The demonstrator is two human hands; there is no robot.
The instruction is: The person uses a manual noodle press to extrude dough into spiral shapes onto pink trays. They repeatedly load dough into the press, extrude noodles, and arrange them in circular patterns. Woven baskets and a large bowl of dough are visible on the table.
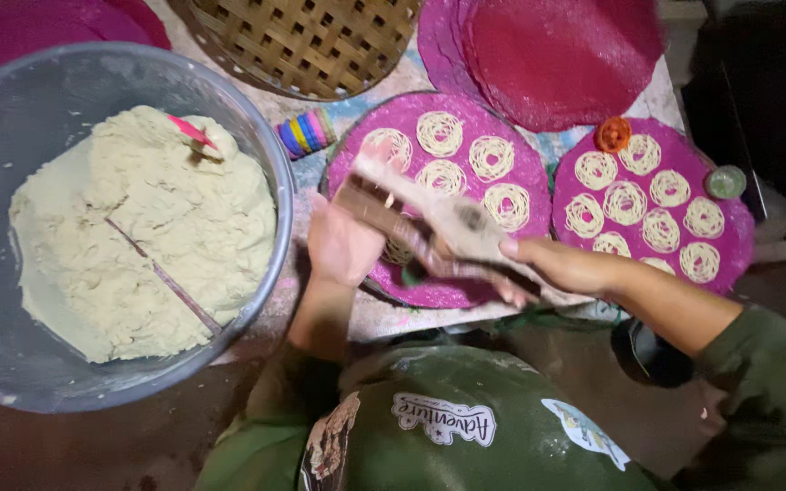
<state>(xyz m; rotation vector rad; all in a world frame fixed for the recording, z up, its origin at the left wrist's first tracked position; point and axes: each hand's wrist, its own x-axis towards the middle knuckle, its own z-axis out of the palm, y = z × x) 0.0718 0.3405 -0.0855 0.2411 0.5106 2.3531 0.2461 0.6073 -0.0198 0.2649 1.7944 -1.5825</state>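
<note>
Dough press (429, 227), a wooden two-handled tool caked in paste, sits in both your hands above the near purple mat (502, 127), held level over it so the strands fall onto a bare spot. Your left hand (343, 244) has its fingers wrapped round the left handle; your right hand (561, 265) has its fingers clamped on the right one, so the two can squeeze toward each other. That mat already carries several pale noodle coils (440, 133) set in rows and apart from one another. A second purple mat (730, 245) to the right is nearly filled with coils, with an orange cap (612, 135) and a green cap (726, 182) on its edge. To your left, the big grey basin (11, 127) holds a mound of cream dough (138, 236) with a red spatula (193, 133) stuck in it, close for refilling. A woven basket (307, 41) and red mats (561, 55) lie beyond.
</note>
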